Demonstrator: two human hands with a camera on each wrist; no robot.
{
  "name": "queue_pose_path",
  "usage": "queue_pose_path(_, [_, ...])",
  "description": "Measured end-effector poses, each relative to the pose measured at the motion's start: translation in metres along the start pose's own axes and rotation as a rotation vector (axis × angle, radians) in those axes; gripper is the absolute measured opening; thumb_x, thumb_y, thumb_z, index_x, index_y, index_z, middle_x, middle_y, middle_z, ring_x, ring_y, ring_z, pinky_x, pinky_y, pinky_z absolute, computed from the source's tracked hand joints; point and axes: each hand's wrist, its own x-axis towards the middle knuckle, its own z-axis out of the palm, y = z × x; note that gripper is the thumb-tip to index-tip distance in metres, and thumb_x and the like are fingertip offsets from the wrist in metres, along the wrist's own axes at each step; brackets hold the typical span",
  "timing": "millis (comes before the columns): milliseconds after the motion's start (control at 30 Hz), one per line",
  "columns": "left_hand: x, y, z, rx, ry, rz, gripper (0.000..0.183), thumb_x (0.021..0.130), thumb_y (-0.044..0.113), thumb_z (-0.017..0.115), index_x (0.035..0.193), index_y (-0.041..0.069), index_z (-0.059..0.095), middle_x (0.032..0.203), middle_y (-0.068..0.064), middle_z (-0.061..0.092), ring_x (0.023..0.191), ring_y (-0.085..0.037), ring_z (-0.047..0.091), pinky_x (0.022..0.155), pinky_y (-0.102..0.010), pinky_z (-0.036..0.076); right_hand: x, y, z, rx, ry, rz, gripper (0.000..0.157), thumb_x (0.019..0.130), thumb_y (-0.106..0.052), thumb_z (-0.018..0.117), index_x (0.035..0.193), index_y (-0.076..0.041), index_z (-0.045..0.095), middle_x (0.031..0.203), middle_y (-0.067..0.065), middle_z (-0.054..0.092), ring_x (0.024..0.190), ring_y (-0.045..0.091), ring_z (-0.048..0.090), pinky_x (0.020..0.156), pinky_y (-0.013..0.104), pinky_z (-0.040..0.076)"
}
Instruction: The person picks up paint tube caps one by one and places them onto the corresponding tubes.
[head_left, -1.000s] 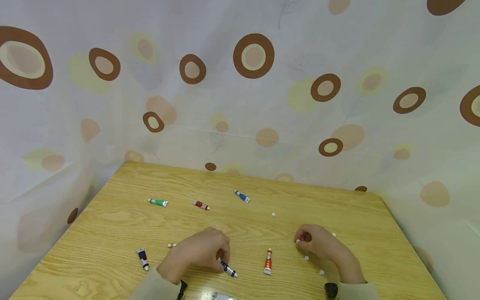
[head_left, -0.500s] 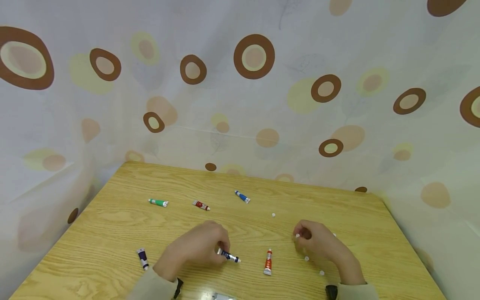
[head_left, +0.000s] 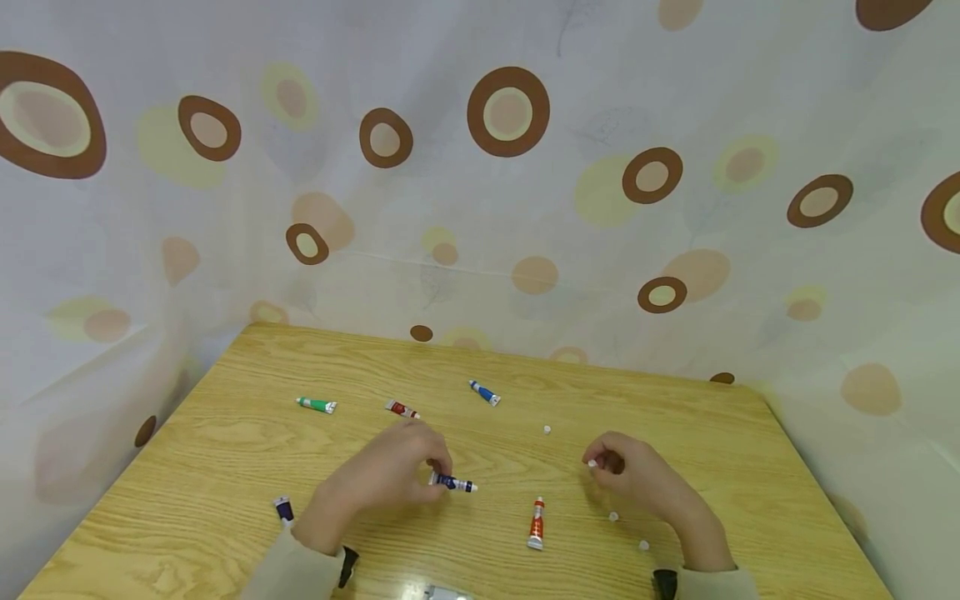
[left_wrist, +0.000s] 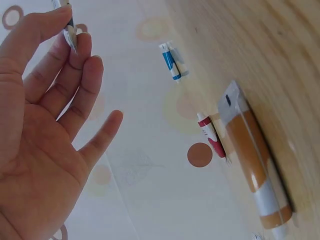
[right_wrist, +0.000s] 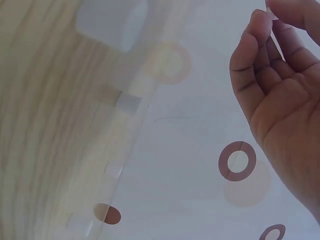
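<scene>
My left hand (head_left: 390, 468) pinches a dark blue paint tube (head_left: 455, 483) by its flat crimped end between thumb and fingertips, its white tip pointing right. In the left wrist view only that end of the tube shows. Over the table's right part, my right hand (head_left: 637, 477) pinches a small white cap (head_left: 592, 463) between thumb and index finger. An orange-red paint tube (head_left: 536, 525) lies between the two hands. Loose white caps (head_left: 613, 517) lie beside and below the right hand. An ochre tube (left_wrist: 255, 165) shows in the left wrist view; the left arm hides it from the head view.
Towards the back of the wooden table (head_left: 675, 408) lie a green tube (head_left: 317, 405), a dark red tube (head_left: 401, 408) and a blue tube (head_left: 484, 393). A purple tube (head_left: 283, 509) is partly behind the left sleeve. A silvery object (head_left: 446, 592) is cut off at the bottom edge.
My left hand has moved away from me with the dark blue tube, which has swung nearly level across the view. My right hand has shifted slightly away from me, still pinching the cap.
</scene>
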Motion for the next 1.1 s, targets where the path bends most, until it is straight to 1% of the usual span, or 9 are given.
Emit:
queue_pose_path(67, [0.0,-0.001,-0.002,0.0,0.021,0.008,0.005,0.087,0.021,0.082,0.086,0.022,0.077,0.086,0.017,0.068,0.089,-0.005,0.061,0.112,-0.048,0.046,0.0,-0.002,-0.001,-0.012,0.016,-0.019,0.008,0.098,-0.009,0.066,0.105,-0.006,0.069,0.098,0.002,0.066,0.081,0.003,0.054,0.068,0.022,0.05])
queue_pose_path(133, [-0.001,-0.001,-0.003,0.005,0.04,0.018,0.005,0.087,0.021,0.082,0.086,0.021,0.077,0.085,0.016,0.069,0.089,-0.007,0.063,0.112,-0.048,0.047,0.0,-0.004,-0.001,-0.034,0.034,-0.039,0.007,0.099,-0.009,0.066,0.105,-0.007,0.07,0.098,0.001,0.066,0.082,0.001,0.054,0.068,0.021,0.05])
queue_pose_path(300, [-0.001,-0.003,-0.004,0.038,0.09,0.045,0.007,0.086,0.022,0.083,0.087,0.022,0.077,0.085,0.015,0.069,0.088,-0.01,0.065,0.104,-0.042,0.05,-0.001,-0.011,-0.003,-0.084,0.065,-0.061,0.01,0.099,-0.009,0.066,0.105,-0.008,0.074,0.098,-0.002,0.067,0.082,-0.001,0.054,0.068,0.021,0.049])
queue_pose_path(433, [-0.001,-0.005,-0.006,0.064,0.145,0.056,0.008,0.085,0.023,0.084,0.087,0.023,0.077,0.086,0.016,0.069,0.09,-0.006,0.065,0.105,-0.042,0.051,-0.002,-0.016,-0.004,-0.099,0.083,-0.059,0.016,0.1,-0.011,0.065,0.112,-0.007,0.076,0.099,-0.002,0.067,0.081,-0.001,0.053,0.068,0.021,0.05])
queue_pose_path(567, [-0.002,-0.005,-0.009,0.083,0.207,0.067,0.01,0.083,0.022,0.085,0.087,0.022,0.077,0.086,0.015,0.07,0.091,-0.005,0.064,0.103,-0.042,0.052,-0.003,-0.02,-0.004,-0.099,0.115,-0.073,0.022,0.101,-0.008,0.064,0.119,-0.005,0.074,0.103,0.003,0.067,0.08,-0.001,0.052,0.069,0.021,0.051])
queue_pose_path(667, [-0.002,-0.005,-0.011,0.096,0.242,0.076,0.011,0.082,0.022,0.086,0.086,0.021,0.076,0.085,0.014,0.071,0.089,-0.005,0.064,0.101,-0.041,0.053,-0.003,-0.022,-0.003,-0.11,0.163,-0.111,0.025,0.1,-0.006,0.064,0.123,-0.004,0.074,0.105,0.002,0.066,0.08,-0.001,0.052,0.07,0.021,0.052])
queue_pose_path(833, [-0.002,-0.005,-0.011,0.119,0.273,0.088,0.013,0.081,0.023,0.087,0.086,0.022,0.075,0.085,0.015,0.07,0.086,-0.004,0.064,0.098,-0.039,0.055,-0.004,-0.024,0.0,-0.146,0.249,-0.192,0.026,0.098,-0.004,0.066,0.123,-0.002,0.074,0.104,0.0,0.065,0.079,-0.003,0.051,0.069,0.021,0.052])
queue_pose_path(933, [-0.002,-0.004,-0.012,0.129,0.296,0.095,0.014,0.08,0.024,0.087,0.086,0.022,0.075,0.085,0.015,0.07,0.086,-0.004,0.064,0.097,-0.039,0.056,-0.004,-0.026,0.001,-0.154,0.278,-0.224,0.026,0.098,-0.003,0.067,0.122,-0.001,0.074,0.104,0.002,0.065,0.078,-0.004,0.05,0.066,0.021,0.051])
queue_pose_path(1100, [-0.003,-0.005,-0.013,0.14,0.338,0.109,0.015,0.079,0.024,0.088,0.086,0.023,0.074,0.085,0.015,0.07,0.086,-0.004,0.063,0.096,-0.039,0.056,-0.005,-0.03,0.001,-0.167,0.315,-0.248,0.026,0.096,-0.001,0.068,0.121,-0.001,0.074,0.104,0.002,0.065,0.078,-0.003,0.049,0.064,0.02,0.049])
